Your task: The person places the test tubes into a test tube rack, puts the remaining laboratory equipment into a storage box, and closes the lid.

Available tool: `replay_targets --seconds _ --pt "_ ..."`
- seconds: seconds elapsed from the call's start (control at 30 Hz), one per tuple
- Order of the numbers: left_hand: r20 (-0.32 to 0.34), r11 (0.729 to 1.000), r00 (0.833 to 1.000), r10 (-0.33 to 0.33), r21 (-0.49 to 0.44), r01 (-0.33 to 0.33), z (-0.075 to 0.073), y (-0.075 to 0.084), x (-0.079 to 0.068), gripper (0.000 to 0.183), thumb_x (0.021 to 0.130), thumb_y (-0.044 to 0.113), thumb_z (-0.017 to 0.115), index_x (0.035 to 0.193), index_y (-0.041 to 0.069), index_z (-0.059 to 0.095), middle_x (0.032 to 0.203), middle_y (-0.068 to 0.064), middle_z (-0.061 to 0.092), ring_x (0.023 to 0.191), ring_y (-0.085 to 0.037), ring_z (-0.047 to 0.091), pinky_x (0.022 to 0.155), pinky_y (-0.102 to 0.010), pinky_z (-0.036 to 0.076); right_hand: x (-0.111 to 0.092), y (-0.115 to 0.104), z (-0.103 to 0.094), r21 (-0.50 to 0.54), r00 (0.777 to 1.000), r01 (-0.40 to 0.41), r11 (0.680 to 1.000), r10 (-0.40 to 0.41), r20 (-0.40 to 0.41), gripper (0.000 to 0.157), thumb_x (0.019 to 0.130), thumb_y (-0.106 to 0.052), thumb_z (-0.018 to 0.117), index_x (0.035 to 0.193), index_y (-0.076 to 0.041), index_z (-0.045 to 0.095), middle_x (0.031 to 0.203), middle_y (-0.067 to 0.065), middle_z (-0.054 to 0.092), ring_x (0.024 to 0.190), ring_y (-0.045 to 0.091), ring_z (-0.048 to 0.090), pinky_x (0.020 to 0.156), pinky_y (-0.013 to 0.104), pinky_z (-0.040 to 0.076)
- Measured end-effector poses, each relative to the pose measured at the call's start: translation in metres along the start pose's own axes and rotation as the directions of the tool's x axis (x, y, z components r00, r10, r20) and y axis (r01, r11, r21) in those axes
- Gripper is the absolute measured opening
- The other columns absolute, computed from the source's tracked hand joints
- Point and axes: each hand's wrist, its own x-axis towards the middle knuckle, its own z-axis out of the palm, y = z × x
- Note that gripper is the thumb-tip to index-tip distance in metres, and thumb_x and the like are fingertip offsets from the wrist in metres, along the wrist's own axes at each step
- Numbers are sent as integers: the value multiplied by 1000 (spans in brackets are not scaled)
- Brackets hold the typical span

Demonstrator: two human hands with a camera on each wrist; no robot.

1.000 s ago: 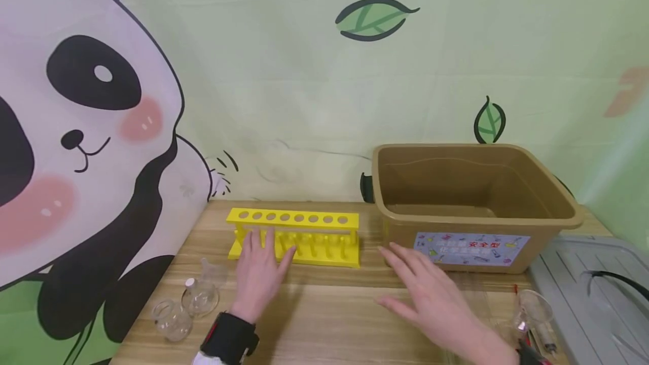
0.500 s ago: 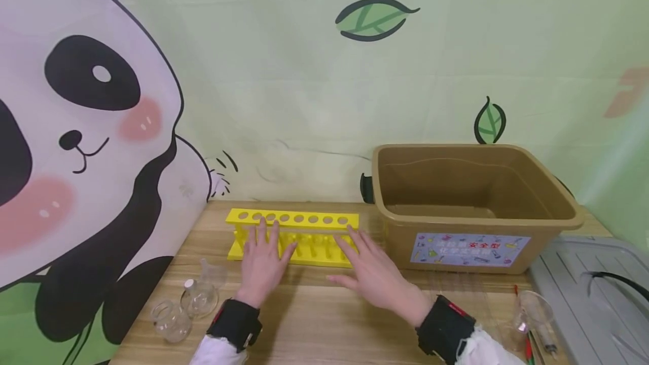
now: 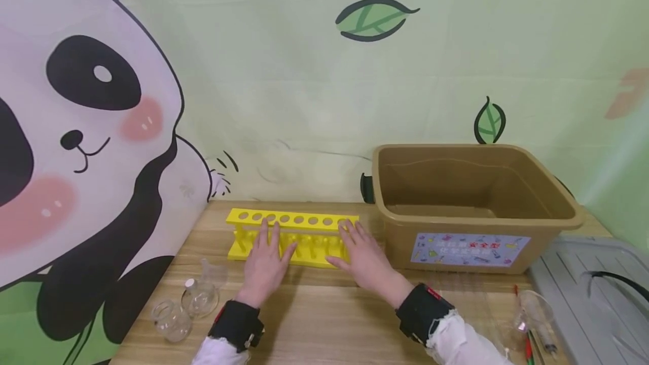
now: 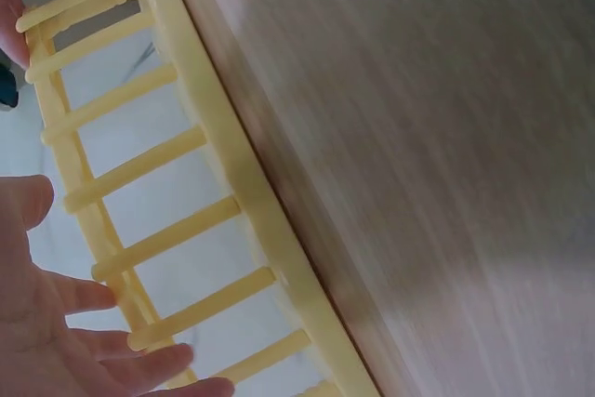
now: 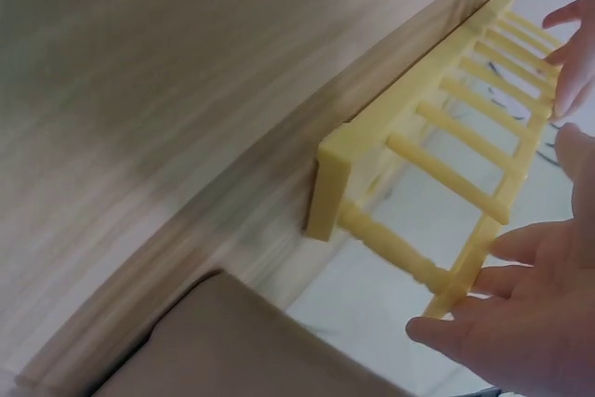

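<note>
A yellow test tube rack [image 3: 294, 258] stands upright on the wooden table, a row of holes along its top bar and pegs rising from its base. Over its left part, my left hand [image 3: 266, 269] has its fingers spread, fingertips at the top bar. In the left wrist view those fingers [image 4: 153, 367] lie extended along the bar, the thumb apart. My right hand [image 3: 369, 261] reaches the rack's right end, fingertips on the top bar near the last hole. The right wrist view has its fingers [image 5: 442, 334] nearly straight at the bar's end. Neither hand curls round the rack.
A brown plastic bin [image 3: 466, 246] stands right of the rack. Left on the table are a glass jar [image 3: 173, 323], a round flask [image 3: 200, 299] and a clear funnel [image 3: 215, 272]. Small glassware [image 3: 522, 323] lies at the right beside a grey lid [image 3: 583, 275].
My right hand has moved left from in front of the bin to the rack's right end. My left hand has shifted slightly up to the top bar. The rack stays in place.
</note>
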Motion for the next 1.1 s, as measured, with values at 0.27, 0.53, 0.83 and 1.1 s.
replay_targets --seconds 0.27,0.53,0.83,1.1 --pt "35 1000 999 -23 8 23 -5 1 -3 62 91 40 48 135 -3 36 141 -25 21 121 -46 26 90 -58 33 -19 -8 -4 -46 999 37 998 -37 -11 67 88 -42 52 133 5 38 138 22 31 124 38 28 98 50 26" --pt "16 997 998 53 48 -54 -6 12 -10 64 90 48 45 134 2 41 141 -21 25 126 -41 20 93 -61 25 -47 -5 -13 -101 993 74 992 -83 -89 64 86 -36 59 131 6 41 136 20 36 121 35 35 95 51 32" --pt "-151 976 985 87 -183 -115 -10 13 -11 42 91 27 53 118 -5 49 125 -29 35 113 -43 32 90 -55 33 -79 -1 -20 -122 985 77 990 -94 -141 56 85 -28 63 127 5 47 133 18 41 116 34 41 95 49 32" --pt "-106 994 993 -42 -103 31 -15 -7 1 48 93 24 50 126 -11 40 133 -32 26 117 -46 27 91 -59 28 -93 0 -23 -127 974 107 986 -130 -187 52 81 -22 67 123 5 51 130 18 45 113 34 44 96 47 32"
